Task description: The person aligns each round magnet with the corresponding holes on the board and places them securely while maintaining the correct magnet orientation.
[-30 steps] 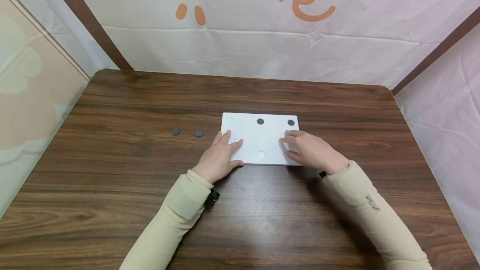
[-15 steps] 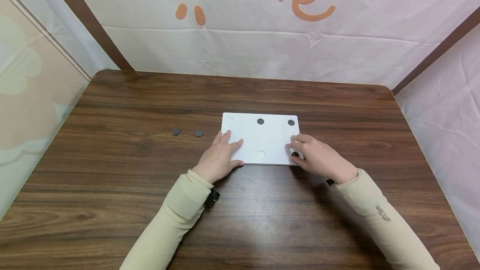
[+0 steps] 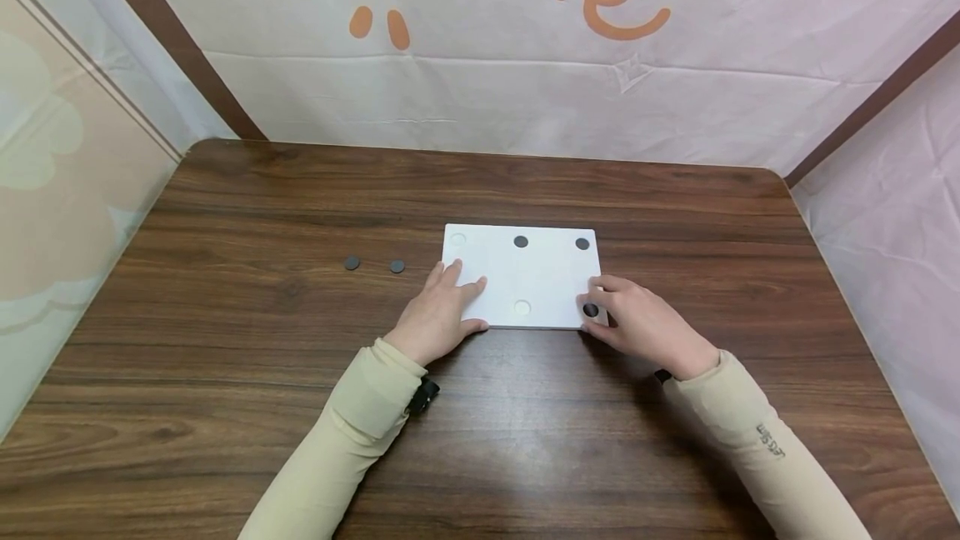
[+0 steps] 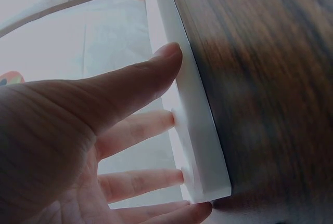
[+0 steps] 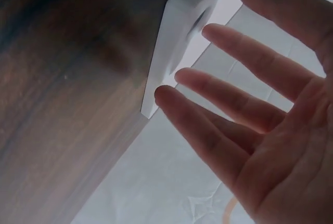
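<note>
A white rectangular board [image 3: 525,273] lies on the brown wooden table [image 3: 480,440]. Dark round discs fill its back middle recess, its back right one and its front right one [image 3: 591,309]. Pale round recesses show at the back left [image 3: 458,239] and front middle [image 3: 522,307]. My left hand [image 3: 431,315] rests with spread fingers on the board's left part, thumb at the front edge, covering the front left area. My right hand [image 3: 637,323] is over the right edge, its fairly straight fingers around the front right disc; the right wrist view shows nothing gripped.
To the left of the board lie two loose dark discs, an outer one [image 3: 352,262] and an inner one [image 3: 397,267]. A printed white cloth [image 3: 487,98] hangs behind the table's back edge, with more cloth at both sides.
My right hand has shifted slightly right and toward the front edge, bringing the front right disc into view. The left hand, the board and the loose discs stay put.
</note>
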`<state>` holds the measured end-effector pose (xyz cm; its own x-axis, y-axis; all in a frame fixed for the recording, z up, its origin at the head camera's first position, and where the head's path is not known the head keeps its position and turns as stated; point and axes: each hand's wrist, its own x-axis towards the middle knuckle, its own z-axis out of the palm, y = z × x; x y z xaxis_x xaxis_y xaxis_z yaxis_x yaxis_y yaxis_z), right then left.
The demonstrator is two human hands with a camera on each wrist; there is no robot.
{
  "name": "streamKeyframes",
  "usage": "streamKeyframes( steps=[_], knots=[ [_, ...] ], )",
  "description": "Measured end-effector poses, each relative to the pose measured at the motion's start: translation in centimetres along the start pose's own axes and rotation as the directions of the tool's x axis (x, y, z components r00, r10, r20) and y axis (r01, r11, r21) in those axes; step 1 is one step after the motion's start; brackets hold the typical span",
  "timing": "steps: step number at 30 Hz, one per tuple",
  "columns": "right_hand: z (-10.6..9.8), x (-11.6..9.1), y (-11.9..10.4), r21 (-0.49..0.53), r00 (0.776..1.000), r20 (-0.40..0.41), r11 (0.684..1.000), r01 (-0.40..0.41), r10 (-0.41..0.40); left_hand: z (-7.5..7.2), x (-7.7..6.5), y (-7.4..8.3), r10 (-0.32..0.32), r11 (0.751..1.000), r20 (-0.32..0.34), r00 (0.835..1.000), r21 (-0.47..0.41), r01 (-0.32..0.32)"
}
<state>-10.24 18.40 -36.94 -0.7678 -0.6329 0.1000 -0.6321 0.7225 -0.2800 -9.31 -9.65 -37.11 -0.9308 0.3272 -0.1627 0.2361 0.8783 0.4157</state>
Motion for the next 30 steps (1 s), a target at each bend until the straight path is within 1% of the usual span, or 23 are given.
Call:
streamKeyframes(
  steps=[4,8,11,21,26,30],
  knots=[
    [0.11,-0.10,-0.03,0.003,0.999,-0.004,0.999,-0.036,0.036,-0.02,0.06,0.03,-0.004,1.000,0.007,1.000,0.001,0.004],
    [0.27,-0.15,-0.02,0.028,0.998,-0.017,0.997,-0.067,0.068,-0.06,0.11,0.09,-0.004,1.000,0.013,1.000,0.000,0.004],
    [0.38,-0.11,-0.05,0.041,0.997,-0.026,0.996,-0.078,0.079,-0.10,0.12,0.13,-0.001,1.000,0.010,1.000,0.005,0.000],
    [0.37,0.03,-0.39,0.066,0.994,-0.024,0.992,-0.103,0.105,-0.21,-0.02,0.17,-0.006,1.000,0.007,1.000,0.008,0.006],
    [0.21,0.17,-0.42,0.074,0.992,-0.017,0.990,-0.122,0.123,-0.03,0.03,0.15,-0.003,1.000,0.009,1.000,0.003,0.003],
    [0.07,0.20,-0.46,0.085,0.993,-0.009,0.989,-0.120,0.121,-0.01,0.04,0.13,-0.002,1.000,0.009,1.000,0.009,0.002]
  ],
)
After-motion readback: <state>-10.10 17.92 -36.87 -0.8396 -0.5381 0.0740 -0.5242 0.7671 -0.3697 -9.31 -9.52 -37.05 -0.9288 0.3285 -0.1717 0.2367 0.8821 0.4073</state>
